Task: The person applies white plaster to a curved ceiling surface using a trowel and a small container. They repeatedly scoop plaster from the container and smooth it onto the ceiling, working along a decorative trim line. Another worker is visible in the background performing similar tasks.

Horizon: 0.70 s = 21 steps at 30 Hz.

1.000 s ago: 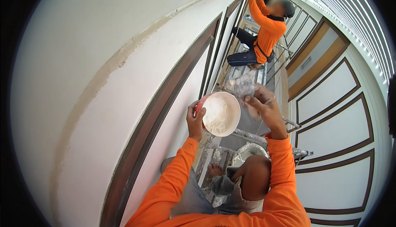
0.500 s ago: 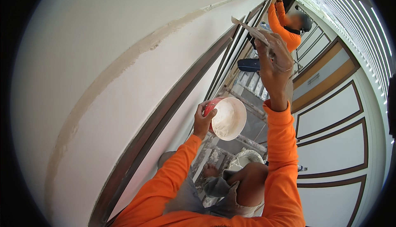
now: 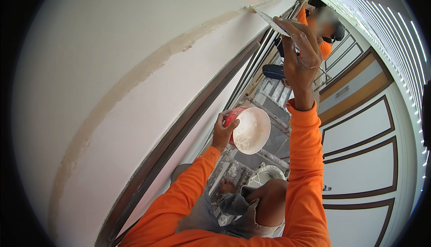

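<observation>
My left hand (image 3: 223, 130) grips a red bowl with a white inside (image 3: 250, 130), tilted so pale, creamy filler shows in it. Raised above it, my right hand (image 3: 301, 54) is closed on a flat metal scraper (image 3: 271, 22), whose far edge is at or very close to the upper end of the rough beige filler strip (image 3: 128, 81) along the white wall (image 3: 76, 58); I cannot tell if it touches. Below the bowl, a white bucket (image 3: 267, 173) with a splattered rim stands beside my bare foot.
A co-worker in orange (image 3: 325, 45) kneels farther along the scaffold platform (image 3: 274, 92), arms raised by the wall. Metal scaffold rails cross under the bowl. Dark trim (image 3: 188, 121) runs along the wall to my left; panelled cabinet doors (image 3: 354, 166) line the right.
My right hand has moved up and forward with the scraper, toward the far end of the filler strip. The bowl in my left hand has shifted slightly right.
</observation>
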Tool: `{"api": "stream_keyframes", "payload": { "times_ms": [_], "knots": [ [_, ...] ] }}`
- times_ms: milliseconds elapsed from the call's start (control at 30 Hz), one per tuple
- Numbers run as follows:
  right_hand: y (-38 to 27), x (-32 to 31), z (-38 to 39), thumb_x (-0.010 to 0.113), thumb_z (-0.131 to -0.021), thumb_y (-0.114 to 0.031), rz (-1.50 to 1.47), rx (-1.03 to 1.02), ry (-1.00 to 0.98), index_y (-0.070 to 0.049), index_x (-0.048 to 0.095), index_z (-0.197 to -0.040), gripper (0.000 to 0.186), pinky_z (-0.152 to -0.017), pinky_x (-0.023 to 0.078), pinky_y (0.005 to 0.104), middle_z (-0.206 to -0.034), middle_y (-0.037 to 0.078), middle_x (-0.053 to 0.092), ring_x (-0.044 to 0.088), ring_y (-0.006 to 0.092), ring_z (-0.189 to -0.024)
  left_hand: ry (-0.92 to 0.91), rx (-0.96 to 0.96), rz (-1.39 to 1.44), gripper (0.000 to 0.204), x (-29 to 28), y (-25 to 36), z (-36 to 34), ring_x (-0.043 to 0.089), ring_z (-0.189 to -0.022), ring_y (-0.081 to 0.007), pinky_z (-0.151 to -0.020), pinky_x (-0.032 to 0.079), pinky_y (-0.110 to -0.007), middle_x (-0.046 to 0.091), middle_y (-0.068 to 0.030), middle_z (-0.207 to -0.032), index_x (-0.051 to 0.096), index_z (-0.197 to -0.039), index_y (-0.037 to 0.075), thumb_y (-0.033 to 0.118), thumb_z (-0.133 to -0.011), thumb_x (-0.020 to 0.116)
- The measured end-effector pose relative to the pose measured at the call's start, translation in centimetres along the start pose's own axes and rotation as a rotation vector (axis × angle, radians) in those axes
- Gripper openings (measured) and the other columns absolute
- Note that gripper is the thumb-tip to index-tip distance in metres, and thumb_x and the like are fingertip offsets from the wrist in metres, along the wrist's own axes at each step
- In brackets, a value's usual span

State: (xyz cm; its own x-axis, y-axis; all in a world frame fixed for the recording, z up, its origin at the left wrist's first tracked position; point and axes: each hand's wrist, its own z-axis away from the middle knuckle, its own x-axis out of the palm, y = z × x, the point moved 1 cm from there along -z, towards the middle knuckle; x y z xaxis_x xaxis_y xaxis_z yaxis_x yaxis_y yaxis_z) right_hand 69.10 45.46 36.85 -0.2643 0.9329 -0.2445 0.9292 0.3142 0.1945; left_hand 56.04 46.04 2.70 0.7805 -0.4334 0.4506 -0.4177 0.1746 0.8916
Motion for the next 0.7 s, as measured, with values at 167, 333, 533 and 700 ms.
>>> {"api": "stream_keyframes", "payload": {
  "times_ms": [167, 333, 533, 700],
  "knots": [
    [-0.4, 1.0, 0.2, 0.079, -0.081, 0.004, -0.011, -0.003, 0.033, -0.021, 0.082, -0.119, 0.045, -0.088, 0.035, 0.0331, -0.104, -0.001, 0.077, 0.065, 0.0151, -0.091, 0.001, 0.001, -0.007, 0.067, -0.2, 0.1, 0.0, 0.064, -0.109, -0.0191, -0.096, 0.054, -0.033, 0.065, -0.0138, -0.122, 0.057, -0.138, 0.0, 0.032, -0.087, 0.085],
    [-1.3, 1.0, 0.6, 0.08, -0.082, 0.001, 0.065, -0.022, 0.047, -0.022, 0.082, -0.119, 0.044, -0.088, 0.035, 0.0341, -0.105, -0.002, 0.077, 0.064, 0.0147, -0.092, -0.001, -0.021, -0.002, 0.067, -0.1, 0.0, 0.0, 0.064, -0.11, -0.0191, -0.097, 0.054, -0.033, 0.064, -0.0138, -0.123, 0.057, -0.138, -0.001, 0.032, -0.087, 0.085],
    [-1.3, -0.9, -0.3, 0.08, -0.083, 0.001, 0.078, -0.063, -0.055, -0.02, 0.083, -0.117, 0.04, -0.086, 0.035, 0.0342, -0.102, -0.001, 0.076, 0.064, 0.0149, -0.089, -0.035, -0.04, -0.052, 0.064, -0.2, 0.6, 0.1, 0.063, -0.121, -0.0221, -0.104, 0.054, -0.036, 0.062, -0.0173, -0.133, 0.055, -0.141, -0.002, 0.029, -0.091, 0.079],
    [-1.8, -3.5, -1.7, 0.075, -0.09, 0.001, 0.079, 0.079, -0.131, -0.014, 0.081, -0.115, 0.03, -0.081, 0.036, 0.034, -0.096, 0.0, 0.076, 0.063, 0.0155, -0.081, -0.032, -0.042, -0.062, 0.064, -0.1, 1.0, 0.2, 0.063, -0.121, -0.022, -0.105, 0.053, -0.036, 0.063, -0.0171, -0.132, 0.055, -0.141, -0.003, 0.028, -0.091, 0.079]
  ]
}}
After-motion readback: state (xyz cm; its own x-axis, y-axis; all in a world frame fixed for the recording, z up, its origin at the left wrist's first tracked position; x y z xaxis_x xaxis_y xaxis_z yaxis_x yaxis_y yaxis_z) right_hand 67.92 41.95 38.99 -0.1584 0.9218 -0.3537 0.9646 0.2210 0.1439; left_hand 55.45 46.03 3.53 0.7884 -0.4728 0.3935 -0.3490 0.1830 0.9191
